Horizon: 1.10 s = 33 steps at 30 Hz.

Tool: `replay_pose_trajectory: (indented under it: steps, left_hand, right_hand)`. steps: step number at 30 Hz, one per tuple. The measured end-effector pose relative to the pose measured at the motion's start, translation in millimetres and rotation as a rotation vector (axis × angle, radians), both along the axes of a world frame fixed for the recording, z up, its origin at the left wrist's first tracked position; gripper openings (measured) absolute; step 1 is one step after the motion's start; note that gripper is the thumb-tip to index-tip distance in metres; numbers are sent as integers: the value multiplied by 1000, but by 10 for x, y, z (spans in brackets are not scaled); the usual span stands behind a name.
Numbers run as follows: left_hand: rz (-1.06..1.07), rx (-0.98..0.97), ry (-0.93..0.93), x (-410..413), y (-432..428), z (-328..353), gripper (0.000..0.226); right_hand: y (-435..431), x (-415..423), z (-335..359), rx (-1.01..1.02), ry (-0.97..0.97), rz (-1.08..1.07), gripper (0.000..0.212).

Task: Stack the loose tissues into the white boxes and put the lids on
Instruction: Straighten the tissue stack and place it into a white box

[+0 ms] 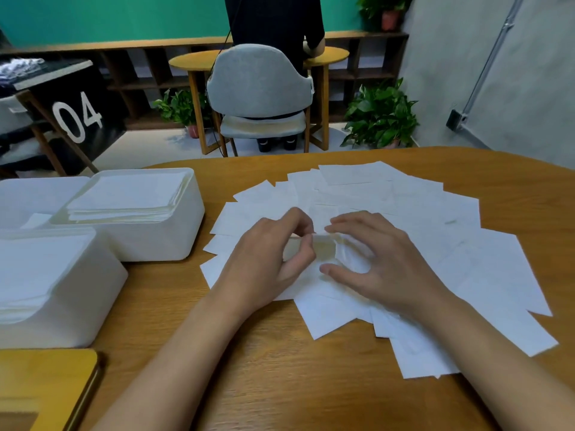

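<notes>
Centre table to 3 o'clock: loose tissues [435, 231] fanned out flat and overlapping on the wooden table [280, 368], corners sticking out all round the pile.

Left hand [273, 253] sits on the pile's 9 o'clock side. Fingers are curled in, thumb and forefinger pinching a sheet edge. Right hand [382, 259] is just beside it at 3 o'clock, fingers spread wide and bowed, tips and thumb resting on the sheets. Between the two hands a sheet is rucked up. Motion blur there, so I can't tell how many sheets are lifted.

At 10 o'clock I see the far white box [174, 241], lid off, with a squared stack of tissues inside that leaves a gap along its near wall. Its right wall is just beside the pile's left corners; I can't tell if they touch. At 9 o'clock is the near white box [77, 306], also uncovered and stacked nearly to the rim, its far corner close against the other box. Another white shape shows behind them at the frame's left edge, not clear what.

At 7 o'clock, a tan board [46, 377] with a rounded corner, cut off by the frame.

Open room: bare wood at 6 o'clock between my forearms, and a strip at 12 o'clock between the pile's far corners and the table's curved far edge. Beyond that edge, well apart, stands a grey chair [258, 82].
</notes>
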<state>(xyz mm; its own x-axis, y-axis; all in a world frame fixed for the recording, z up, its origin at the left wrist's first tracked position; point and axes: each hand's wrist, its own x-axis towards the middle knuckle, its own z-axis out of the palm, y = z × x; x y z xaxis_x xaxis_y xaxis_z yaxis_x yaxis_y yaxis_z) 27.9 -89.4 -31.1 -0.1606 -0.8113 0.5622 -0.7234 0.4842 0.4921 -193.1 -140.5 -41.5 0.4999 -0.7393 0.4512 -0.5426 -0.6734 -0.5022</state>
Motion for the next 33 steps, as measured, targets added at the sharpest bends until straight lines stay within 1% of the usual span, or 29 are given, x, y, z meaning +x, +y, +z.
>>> replay_pose_trajectory:
  steps: [2,3,5,7,9,11,13,14,17,18,19,20,22,23,25,27,30,33]
  left_hand:
    - [-10,-53,69,-41,20,49,14]
    - [-6,-63,117,-50,29,71,13]
    - [-2,-24,258,-52,46,131,13]
    - [-36,110,419,-42,59,181,24]
    - [-97,300,580,-27,50,208,41]
    - [-122,440,666,-38,32,198,51]
    - [-94,457,674,-56,20,179,50]
    - [-75,442,667,-54,20,178,49]
    - [-50,422,626,2,8,184,52]
    - [-64,433,607,25,4,189,52]
    - [-80,443,582,45,1,189,52]
    - [-93,450,561,61,-1,185,53]
    - [-95,419,518,75,0,183,57]
    - [-72,376,474,81,-7,175,60]
    - [-7,286,402,78,-11,166,61]
    - [40,210,394,58,-3,155,59]
    - [61,105,308,11,6,123,55]
    - [57,29,204,-31,17,108,54]
  right_hand:
    - [47,53,22,-2,-214,21,29]
    - [75,73,42,34,-307,28,18]
    - [122,86,103,190,-451,46,5]
    - [148,72,171,334,-602,62,4]
    - [150,60,238,445,-753,58,7]
    - [138,50,264,533,-841,48,9]
    - [117,41,251,585,-839,34,14]
    - [113,42,244,603,-824,34,20]
    - [132,15,265,637,-779,89,54]
    - [144,-11,284,624,-743,125,63]
    - [150,-37,303,604,-689,160,66]
    - [144,-61,320,585,-622,186,60]
    - [116,-81,327,553,-445,212,34]
    - [106,-89,314,557,-383,218,25]
    - [104,-100,292,565,-351,199,22]
    - [98,-126,319,528,-334,171,22]
    - [72,-140,315,549,-294,155,20]
    - [57,-133,284,571,-311,133,20]
